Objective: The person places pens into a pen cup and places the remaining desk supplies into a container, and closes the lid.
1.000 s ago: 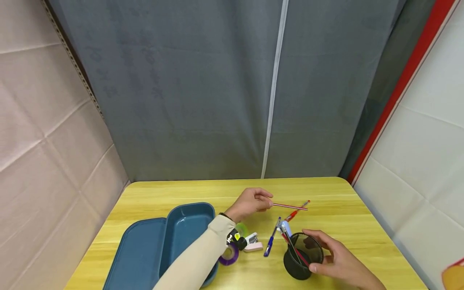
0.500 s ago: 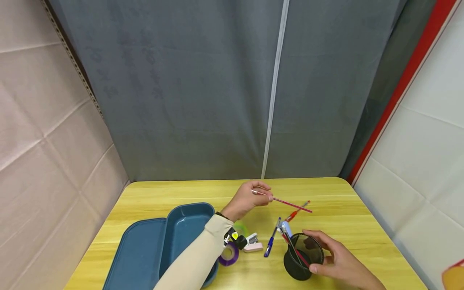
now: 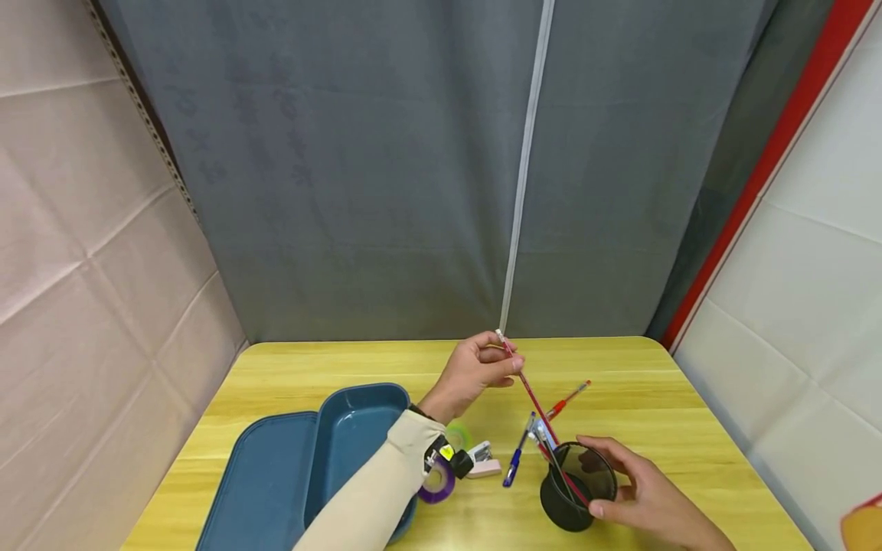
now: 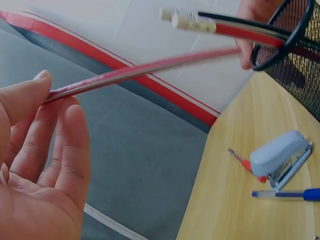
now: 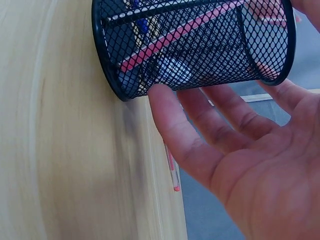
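Observation:
My left hand [image 3: 472, 375] pinches a red pencil [image 3: 534, 399] between thumb and fingertips. The pencil slants down to the right, its white eraser end up and its lower end at the mouth of the black mesh pen holder [image 3: 563, 511]. With thumb and fingers around the holder's side, my right hand [image 3: 644, 493] grips it near the table. Inside lean another red pencil [image 4: 250, 34] and a black one, white ends sticking out over the rim. Through the mesh in the right wrist view, a red pencil [image 5: 175, 35] lies across the holder.
Left of the holder lie a blue pen [image 3: 513, 465], a pink stapler [image 3: 485, 469], a purple tape roll [image 3: 437, 490] and a green one [image 3: 458, 437]. A light blue stapler [image 4: 280, 152] and red pen [image 3: 569, 397] lie behind it. An open blue box [image 3: 358, 432] stands at left.
The pencil in my left hand has swung from nearly level to steeply slanted, its lower end coming down to the holder. My right hand and the holder have stayed put.

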`<state>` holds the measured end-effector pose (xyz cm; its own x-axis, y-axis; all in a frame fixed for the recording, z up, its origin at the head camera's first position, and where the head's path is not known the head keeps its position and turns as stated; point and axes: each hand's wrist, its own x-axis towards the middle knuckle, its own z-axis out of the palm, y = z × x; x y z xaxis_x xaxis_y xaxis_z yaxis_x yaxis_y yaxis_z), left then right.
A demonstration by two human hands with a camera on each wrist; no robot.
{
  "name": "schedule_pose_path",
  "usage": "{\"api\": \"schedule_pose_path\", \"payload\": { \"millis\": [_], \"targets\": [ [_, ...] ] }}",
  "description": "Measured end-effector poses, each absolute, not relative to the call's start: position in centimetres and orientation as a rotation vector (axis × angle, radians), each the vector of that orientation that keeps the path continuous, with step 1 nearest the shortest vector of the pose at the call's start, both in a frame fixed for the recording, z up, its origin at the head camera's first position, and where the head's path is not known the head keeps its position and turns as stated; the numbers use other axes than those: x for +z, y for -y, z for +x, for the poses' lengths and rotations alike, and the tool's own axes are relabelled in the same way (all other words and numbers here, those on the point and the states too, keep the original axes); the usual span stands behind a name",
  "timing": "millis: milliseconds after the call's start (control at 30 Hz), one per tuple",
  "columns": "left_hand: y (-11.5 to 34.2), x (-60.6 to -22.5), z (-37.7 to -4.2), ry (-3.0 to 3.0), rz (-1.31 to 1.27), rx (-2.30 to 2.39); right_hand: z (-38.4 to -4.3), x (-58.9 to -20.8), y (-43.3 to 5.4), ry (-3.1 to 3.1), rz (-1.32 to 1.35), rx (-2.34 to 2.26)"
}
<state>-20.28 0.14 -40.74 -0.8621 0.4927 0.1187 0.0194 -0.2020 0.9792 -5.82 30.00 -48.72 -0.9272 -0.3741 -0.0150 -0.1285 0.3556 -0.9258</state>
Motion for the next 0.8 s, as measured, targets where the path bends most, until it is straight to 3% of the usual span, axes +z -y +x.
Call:
{"api": "schedule_pose_path", "payload": {
  "millis": [800],
  "targets": [
    [-2.8,-38.8,-16.6,-1.592,0.853,2.078,-5.9,-48.6,-30.4,-2.43,-0.558,-1.647]
  ]
}}
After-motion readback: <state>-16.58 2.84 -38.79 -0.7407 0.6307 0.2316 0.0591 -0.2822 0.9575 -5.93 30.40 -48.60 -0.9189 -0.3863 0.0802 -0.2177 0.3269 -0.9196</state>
